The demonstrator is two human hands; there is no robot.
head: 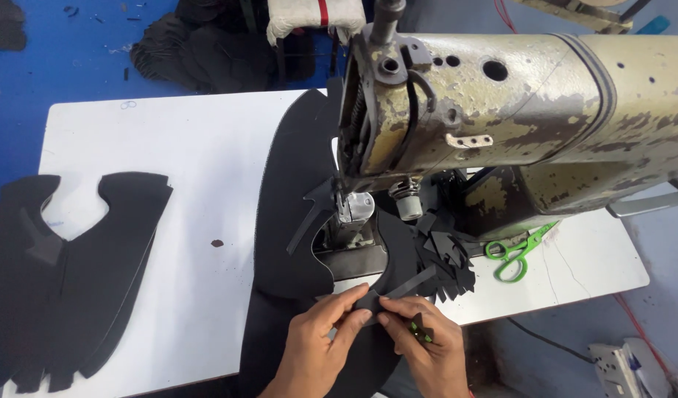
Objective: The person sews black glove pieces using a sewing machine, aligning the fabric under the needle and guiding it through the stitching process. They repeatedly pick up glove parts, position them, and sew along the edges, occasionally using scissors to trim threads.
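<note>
Small black strip (pixel 398 289) pinched flat over curved black fabric panel (pixel 294 221).

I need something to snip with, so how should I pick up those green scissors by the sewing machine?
Take the green scissors by the two looped handles, which point toward the near table edge. Come in from the near right, since the blades point up toward the sewing machine base.

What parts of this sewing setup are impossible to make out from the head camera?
- Needle and presser foot: hidden behind the sewing machine head.
- Small green item in the right hand: mostly covered by fingers.
- Black fabric piece lower end: cut off by the bottom edge.
- The left hand covers the strip end it pinches.
</note>
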